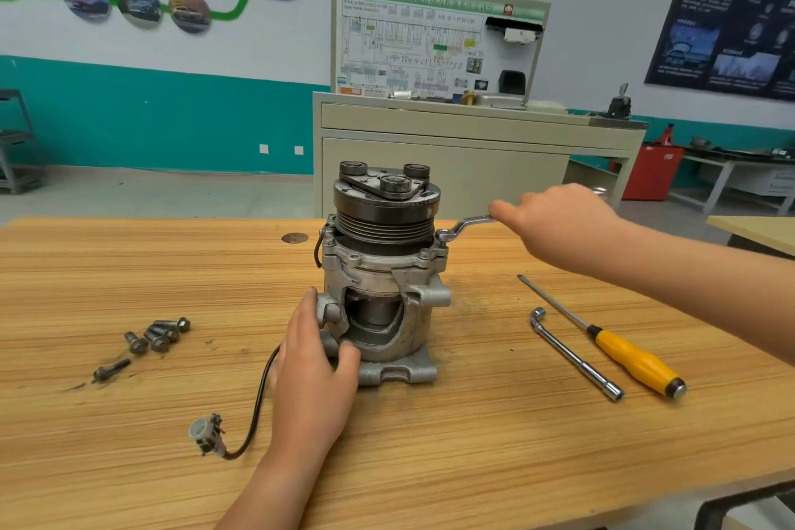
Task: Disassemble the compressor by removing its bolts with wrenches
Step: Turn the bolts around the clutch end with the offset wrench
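At the centre of the frame the compressor stands upright on the wooden table. The left hand grips its lower casing, fingers curled round it. The right hand clamps its fingers on the handle of a wrench whose ring end sits on the upper flange. Loose bolts lie at left, a screwdriver and socket wrench at right

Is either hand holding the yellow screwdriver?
No, the yellow screwdriver lies on the table; right hand holds the wrench, left hand grips the compressor.
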Demonstrator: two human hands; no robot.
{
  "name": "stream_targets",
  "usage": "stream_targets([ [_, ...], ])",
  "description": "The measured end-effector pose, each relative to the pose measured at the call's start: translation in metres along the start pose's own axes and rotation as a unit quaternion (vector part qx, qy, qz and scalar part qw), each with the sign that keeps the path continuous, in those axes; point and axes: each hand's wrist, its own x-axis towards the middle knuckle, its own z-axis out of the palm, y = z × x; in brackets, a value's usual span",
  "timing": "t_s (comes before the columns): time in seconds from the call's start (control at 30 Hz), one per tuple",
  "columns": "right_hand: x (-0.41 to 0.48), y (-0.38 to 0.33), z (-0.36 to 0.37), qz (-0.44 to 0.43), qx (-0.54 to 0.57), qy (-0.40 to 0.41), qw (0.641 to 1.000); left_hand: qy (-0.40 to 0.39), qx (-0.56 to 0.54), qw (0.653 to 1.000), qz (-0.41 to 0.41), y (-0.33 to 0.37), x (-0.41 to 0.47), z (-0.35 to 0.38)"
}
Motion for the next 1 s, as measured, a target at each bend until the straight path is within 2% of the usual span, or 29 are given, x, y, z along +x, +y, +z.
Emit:
stream_targets([
  [0.07,0.014,-0.003,0.015,-0.011,0.028,0.046,0.998,-0.001,0.001,1.0,0.002,0.0,0.0,-0.001],
  [0.17,0.038,-0.019,0.039,0.006,0.121,0.222,0.968,-0.002,0.006,1.0,0.003,-0.002,0.0,-0.001],
  [0.2,0.046,-0.028,0.042,0.016,0.161,0.237,0.958,0.0,0.008,1.0,0.003,-0.002,0.0,-0.001],
  [0.3,0.061,-0.046,0.046,0.041,0.238,0.179,0.954,0.003,0.008,1.0,0.002,-0.001,0.0,-0.002],
  [0.37,0.059,-0.042,0.045,0.092,0.272,0.206,0.935,0.004,0.008,1.0,0.002,-0.001,0.001,-0.002],
  [0.43,0.046,-0.033,0.035,0.149,0.319,0.246,0.903,0.004,0.008,1.0,0.003,-0.002,0.001,-0.001],
  [0.5,0.028,-0.025,0.023,0.171,0.353,0.272,0.878,0.005,0.009,1.0,0.002,-0.002,0.001,-0.001],
  [0.57,0.007,-0.02,0.009,0.172,0.357,0.262,0.88,0.004,0.011,1.0,0.002,-0.002,0.001,-0.001],
  [0.6,-0.003,-0.018,0.004,0.17,0.336,0.237,0.896,0.003,0.012,1.0,0.002,-0.002,0.001,-0.001],
  [0.67,-0.021,-0.017,-0.003,0.155,0.263,0.143,0.941,0.003,0.012,1.0,0.002,-0.002,0.001,-0.001],
  [0.73,-0.033,-0.02,-0.007,0.134,0.201,0.058,0.969,0.004,0.01,1.0,0.004,-0.001,0.0,-0.001],
  [0.9,-0.04,-0.034,-0.019,0.101,0.164,0.002,0.981,0.002,0.01,1.0,-0.003,0.0,-0.001,-0.002],
  [1.0,-0.04,-0.039,-0.036,0.099,0.1,-0.02,0.99,0.001,0.01,1.0,-0.004,0.001,-0.001,-0.002],
])
